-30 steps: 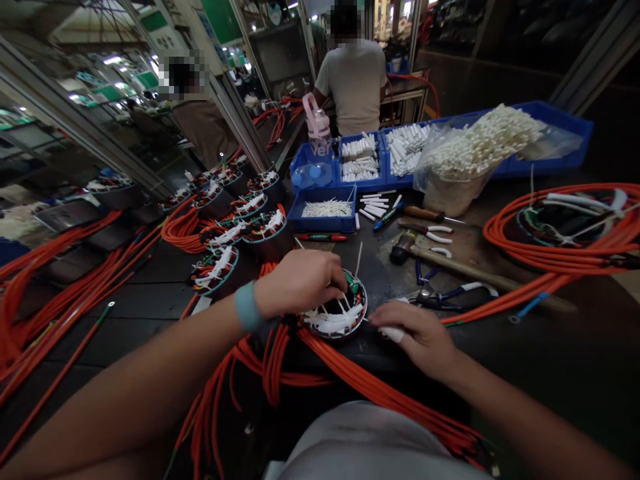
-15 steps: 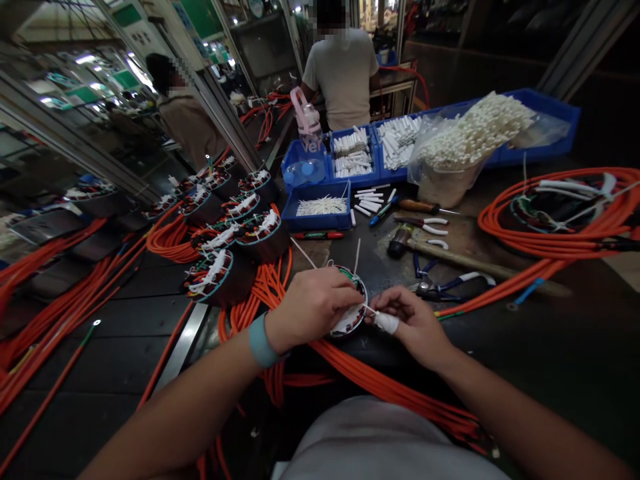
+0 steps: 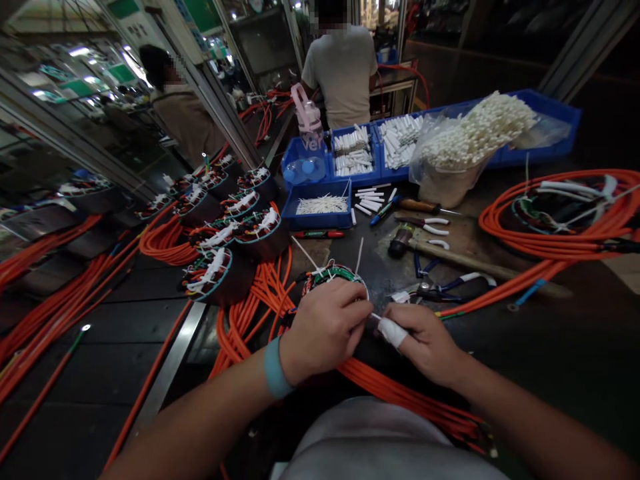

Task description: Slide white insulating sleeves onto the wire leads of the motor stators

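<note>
Stator: the ring of wires point(image 3: 336, 273) stood on the desk point(image 3: 350, 248), partly hidden behind the left hand; two white strips stuck up from its far side.
Left hand: this hand point(image 3: 333, 321), teal band point(image 3: 277, 368) at the wrist, reached over the stator's near side, fingers narrowed in a pinch on a thin white tie point(image 3: 377, 317).
Right hand: just right of the stator, this hand point(image 3: 424, 341), thumb wrapped in white, pinched the tie's other end.
Cables: an orange bundle point(image 3: 405, 388) ran below and right of the stator.
Tools: right of the stator lay cutters point(image 3: 429, 289) and a hammer point(image 3: 480, 265).
Supplies: beyond the stator were a red marker point(image 3: 333, 234) and a blue tray point(image 3: 314, 222) of white strips.
Finished-looking row: more stators point(image 3: 215, 277) stood left of it.
Co-worker: one person point(image 3: 344, 80) stood beyond, back turned.
</note>
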A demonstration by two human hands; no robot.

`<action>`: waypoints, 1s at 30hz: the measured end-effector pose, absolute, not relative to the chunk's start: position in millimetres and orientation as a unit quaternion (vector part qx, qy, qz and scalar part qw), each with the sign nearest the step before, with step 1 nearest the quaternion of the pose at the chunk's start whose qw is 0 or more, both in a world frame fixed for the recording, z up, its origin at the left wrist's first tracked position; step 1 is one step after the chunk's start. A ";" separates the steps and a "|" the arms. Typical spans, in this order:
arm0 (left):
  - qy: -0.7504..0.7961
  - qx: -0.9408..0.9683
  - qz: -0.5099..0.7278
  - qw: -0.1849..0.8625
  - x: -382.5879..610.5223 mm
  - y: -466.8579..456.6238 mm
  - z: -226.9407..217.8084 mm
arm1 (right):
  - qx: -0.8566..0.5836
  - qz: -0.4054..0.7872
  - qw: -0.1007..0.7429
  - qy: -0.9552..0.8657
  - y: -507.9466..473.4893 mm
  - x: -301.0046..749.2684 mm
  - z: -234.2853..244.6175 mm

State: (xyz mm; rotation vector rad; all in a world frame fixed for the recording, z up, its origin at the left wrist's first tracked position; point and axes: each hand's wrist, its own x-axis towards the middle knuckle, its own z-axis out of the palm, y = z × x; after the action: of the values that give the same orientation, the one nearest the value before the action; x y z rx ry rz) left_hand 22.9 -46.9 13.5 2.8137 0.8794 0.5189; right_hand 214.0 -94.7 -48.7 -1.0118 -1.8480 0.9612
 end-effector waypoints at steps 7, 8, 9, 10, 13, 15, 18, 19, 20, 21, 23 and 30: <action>0.396 0.907 0.142 0.013 13.5 -58.2 -18.6 | -0.385 0.406 0.457 -0.692 -66.6 183.9 -24.9; 0.389 0.911 0.140 0.002 12.6 -57.8 -22.3 | -0.407 0.430 0.446 -0.671 -53.1 176.8 -22.0; 0.386 0.912 0.137 -0.005 11.7 -57.3 -24.2 | -0.425 0.456 0.434 -0.651 -40.2 171.9 -19.8; 0.385 0.913 0.133 -0.006 10.5 -56.9 -24.4 | -0.430 0.483 0.418 -0.638 -29.3 170.1 -18.2; 0.371 0.920 0.128 0.010 5.4 -56.4 -18.2 | -0.368 0.553 0.380 -0.644 -14.9 185.5 -13.9; 0.368 0.919 0.143 0.012 1.8 -56.1 -14.2 | -0.332 0.537 0.349 -0.692 -18.0 203.8 -9.9; 0.377 0.912 0.159 -0.003 -0.7 -54.7 -15.3 | -0.312 0.395 0.254 -0.826 -25.9 217.7 -5.1; 0.379 0.911 0.159 -0.006 -0.7 -54.2 -17.2 | -0.303 0.341 0.221 -0.862 -26.9 216.7 -4.9; 0.380 0.911 0.159 -0.008 -0.6 -53.7 -19.3 | -0.291 0.292 0.200 -0.889 -26.6 213.5 -5.6; 0.379 0.911 0.161 -0.010 -0.6 -53.1 -21.5 | -0.280 0.246 0.189 -0.909 -25.2 209.0 -7.0; 0.370 0.912 0.178 -0.012 -1.0 -51.5 -25.6 | -0.266 0.164 0.183 -0.932 -19.7 199.1 -11.4; 0.338 0.913 0.230 -0.004 -1.7 -45.8 -34.1 | -0.285 0.121 0.210 -0.927 -7.2 178.4 -26.2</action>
State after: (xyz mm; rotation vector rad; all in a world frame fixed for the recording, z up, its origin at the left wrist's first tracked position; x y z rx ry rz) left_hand -1.7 -45.8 -34.1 2.8739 1.0650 0.7243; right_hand 178.4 -7.2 -26.2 -0.7918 -2.5792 0.3374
